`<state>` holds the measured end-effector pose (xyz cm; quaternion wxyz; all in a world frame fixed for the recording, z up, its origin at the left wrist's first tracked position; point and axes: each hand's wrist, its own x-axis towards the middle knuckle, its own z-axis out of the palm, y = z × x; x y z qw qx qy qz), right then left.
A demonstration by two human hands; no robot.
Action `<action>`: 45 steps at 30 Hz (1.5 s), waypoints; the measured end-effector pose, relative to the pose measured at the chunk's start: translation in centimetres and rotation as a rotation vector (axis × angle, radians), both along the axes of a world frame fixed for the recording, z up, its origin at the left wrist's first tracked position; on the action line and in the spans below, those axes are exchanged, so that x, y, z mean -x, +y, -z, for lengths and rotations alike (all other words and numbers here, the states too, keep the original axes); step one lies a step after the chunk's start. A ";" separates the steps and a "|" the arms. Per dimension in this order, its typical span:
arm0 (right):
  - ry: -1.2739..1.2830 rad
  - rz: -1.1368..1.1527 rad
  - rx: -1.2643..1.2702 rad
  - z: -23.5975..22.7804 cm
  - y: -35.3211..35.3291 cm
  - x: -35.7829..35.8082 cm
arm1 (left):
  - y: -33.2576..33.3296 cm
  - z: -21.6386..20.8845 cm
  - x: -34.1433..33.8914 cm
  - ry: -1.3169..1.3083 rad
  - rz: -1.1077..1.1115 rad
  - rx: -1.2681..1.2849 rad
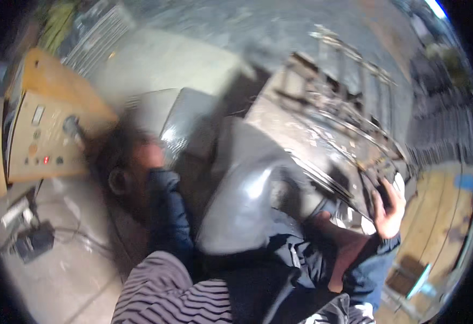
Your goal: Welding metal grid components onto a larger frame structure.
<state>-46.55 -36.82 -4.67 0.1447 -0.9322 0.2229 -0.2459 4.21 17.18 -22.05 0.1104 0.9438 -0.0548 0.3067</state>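
Note:
My left hand (145,155) is smeared by motion at the left of a grey machine. Its fingers cannot be made out, nor whether it holds anything. My right hand (390,211) is at the right, with fingers apart, against the near corner of a metal frame (322,129) with thin rods and a pale plate. Nothing shows gripped in that hand. Between my arms stands a smooth, rounded dark grey machine housing (242,202). A dark, shiny flat panel (185,124) lies beyond my left hand.
A tan control box (47,135) with a knob and a red light stands at the left. Below it lies a black adapter (34,243) with cables. Wooden boards (436,216) are at the right, below stacked dark strips (444,129). A rack of rods (355,56) is at the back.

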 end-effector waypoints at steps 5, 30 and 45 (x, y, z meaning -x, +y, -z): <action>-0.158 -0.328 -0.142 -1.6 3.4 -12.8 | -4.5 -24.7 7.9 -0.200 0.135 0.737; 0.002 -0.462 -0.531 8.3 5.5 -32.9 | -18.4 -19.0 9.4 0.545 -0.025 0.203; 0.284 -0.604 -0.362 11.8 1.5 -23.3 | -23.5 -14.6 9.6 0.129 0.633 -0.431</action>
